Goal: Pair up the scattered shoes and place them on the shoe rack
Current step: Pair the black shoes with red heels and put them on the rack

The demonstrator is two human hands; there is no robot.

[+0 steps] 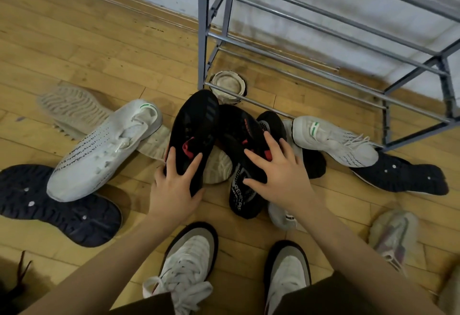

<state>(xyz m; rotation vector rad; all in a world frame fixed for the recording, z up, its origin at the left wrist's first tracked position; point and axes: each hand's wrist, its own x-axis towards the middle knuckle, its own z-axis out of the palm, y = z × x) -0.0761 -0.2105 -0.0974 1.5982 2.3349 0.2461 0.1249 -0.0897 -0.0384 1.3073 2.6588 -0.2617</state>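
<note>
Scattered shoes lie on the wooden floor in front of a grey metal shoe rack (323,23). My left hand (174,185) grips the heel end of a black sneaker with a red tongue (196,128). My right hand (278,172) rests with spread fingers on the matching black sneaker (239,130). A white knit sneaker (99,150) lies to the left, its mate (333,140) to the right by the rack's foot. Two dark navy shoes lie sole up, one at the left (54,202), the other at the right (403,175).
A beige shoe (72,108) lies sole up at far left, a pale pinkish sneaker (393,235) at lower right. A round whitish object (229,85) sits under the rack's bottom rails. My own feet in white sneakers (189,260) stand near the pile. The wall runs behind the rack.
</note>
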